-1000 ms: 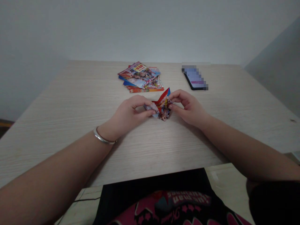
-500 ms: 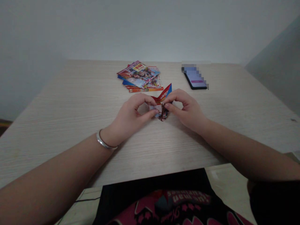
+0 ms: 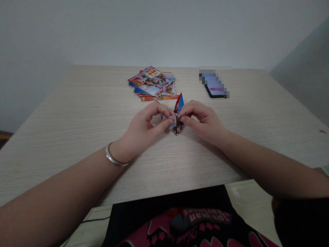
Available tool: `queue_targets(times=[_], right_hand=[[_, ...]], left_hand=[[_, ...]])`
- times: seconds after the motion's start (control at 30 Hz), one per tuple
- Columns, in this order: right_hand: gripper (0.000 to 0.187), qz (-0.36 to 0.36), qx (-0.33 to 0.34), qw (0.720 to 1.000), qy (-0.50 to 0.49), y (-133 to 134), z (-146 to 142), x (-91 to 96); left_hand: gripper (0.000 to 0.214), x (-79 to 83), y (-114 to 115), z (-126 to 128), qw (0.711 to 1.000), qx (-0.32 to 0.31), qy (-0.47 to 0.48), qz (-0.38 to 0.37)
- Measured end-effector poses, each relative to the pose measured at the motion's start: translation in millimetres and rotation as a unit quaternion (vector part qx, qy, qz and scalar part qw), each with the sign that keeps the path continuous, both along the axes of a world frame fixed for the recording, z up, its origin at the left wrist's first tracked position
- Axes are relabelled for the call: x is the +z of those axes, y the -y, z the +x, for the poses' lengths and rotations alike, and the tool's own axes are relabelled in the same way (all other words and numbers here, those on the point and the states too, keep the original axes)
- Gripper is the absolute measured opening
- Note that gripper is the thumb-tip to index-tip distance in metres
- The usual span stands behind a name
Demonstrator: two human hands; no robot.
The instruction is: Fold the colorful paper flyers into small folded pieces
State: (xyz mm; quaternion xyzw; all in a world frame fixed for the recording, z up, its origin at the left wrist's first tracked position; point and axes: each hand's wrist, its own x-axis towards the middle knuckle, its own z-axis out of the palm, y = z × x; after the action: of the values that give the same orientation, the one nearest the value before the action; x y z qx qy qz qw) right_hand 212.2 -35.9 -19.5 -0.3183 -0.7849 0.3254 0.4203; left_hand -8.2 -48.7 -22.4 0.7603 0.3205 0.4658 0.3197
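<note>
A small folded piece of glossy printed paper point(image 3: 176, 124) sits between my hands just above the table, with a narrow blue and red point point(image 3: 179, 104) standing up from it. My left hand point(image 3: 145, 128) pinches its left side between thumb and fingers. My right hand point(image 3: 203, 120) pinches its right side the same way. Fingers hide much of the middle of the fold. A silver bangle point(image 3: 114, 159) circles my left wrist.
A loose pile of colourful printed leaflets point(image 3: 153, 84) lies on the pale wood-grain table point(image 3: 77, 137) beyond my hands. To its right lies a smartphone point(image 3: 214, 85) with a pixelated screen. A dark printed garment point(image 3: 174, 223) shows below the table's near edge.
The paper's upper flaps have closed into one narrower, more upright point. My hands have moved slightly closer together around the fold.
</note>
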Motion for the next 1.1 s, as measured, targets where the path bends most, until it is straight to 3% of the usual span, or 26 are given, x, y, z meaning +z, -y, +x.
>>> queue_targets(times=[0.3, 0.47, 0.63, 0.83, 0.97, 1.1], right_hand=[[0.011, 0.012, 0.006, 1.0, 0.001, 0, 0, -1.0], [0.006, 0.057, 0.025, 0.998, -0.009, -3, 0, -4.4], [0.006, 0.051, 0.027, 0.998, -0.022, -4, -1, -5.8], [0.004, 0.03, 0.016, 0.999, -0.033, -4, -3, -9.1], [0.013, 0.086, -0.024, 0.995, -0.051, -3, -4, -11.0], [0.033, 0.142, -0.035, 0.989, 0.024, -3, -2, -10.4]], left_hand=[[0.015, 1.8, 1, 0, 1.0, 0.011, -0.007, -0.001], [0.016, -4.6, -3, 0, 1.0, 0.007, 0.016, -0.01], [0.013, -8.1, -5, 0, 0.999, -0.006, 0.031, -0.02], [0.022, -9.9, -6, 1, 0.998, 0.006, 0.025, 0.05], [0.029, -10.9, -6, 0, 0.996, 0.02, -0.002, 0.087], [0.022, -11.0, -9, -1, 0.994, 0.048, 0.048, 0.085]])
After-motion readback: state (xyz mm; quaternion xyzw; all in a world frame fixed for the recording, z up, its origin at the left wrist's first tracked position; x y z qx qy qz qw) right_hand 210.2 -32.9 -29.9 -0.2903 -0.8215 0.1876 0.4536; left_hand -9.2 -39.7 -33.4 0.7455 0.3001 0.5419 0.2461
